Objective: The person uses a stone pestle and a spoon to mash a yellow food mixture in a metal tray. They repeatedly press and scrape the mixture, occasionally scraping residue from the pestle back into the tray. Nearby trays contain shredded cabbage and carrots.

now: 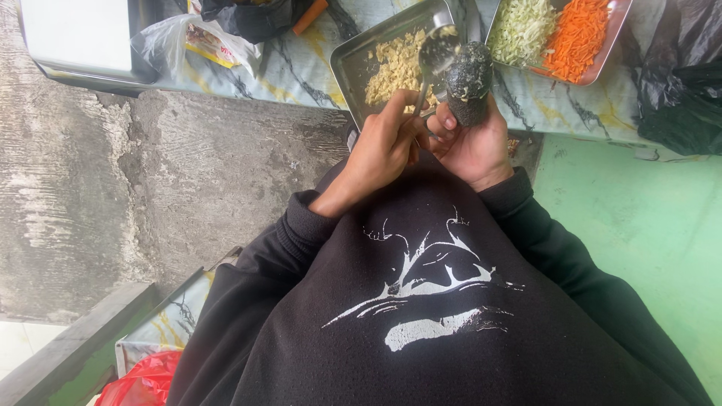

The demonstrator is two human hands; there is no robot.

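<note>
Black sweatshirt [429, 301] fills the foreground. Beyond it, on the bench [301, 75], sits a metal tray [353, 64] part-filled with pale mash. Right hand [474, 146] has its grip closed round a dark hollowed fruit half [470, 83], apparently mostly scooped out; left hand [383, 146] grasps a spoon [436, 53].

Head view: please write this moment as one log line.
left hand: holds spoon | right hand: grips dark roll | below: metal tray with yellow crumbly filling
</note>
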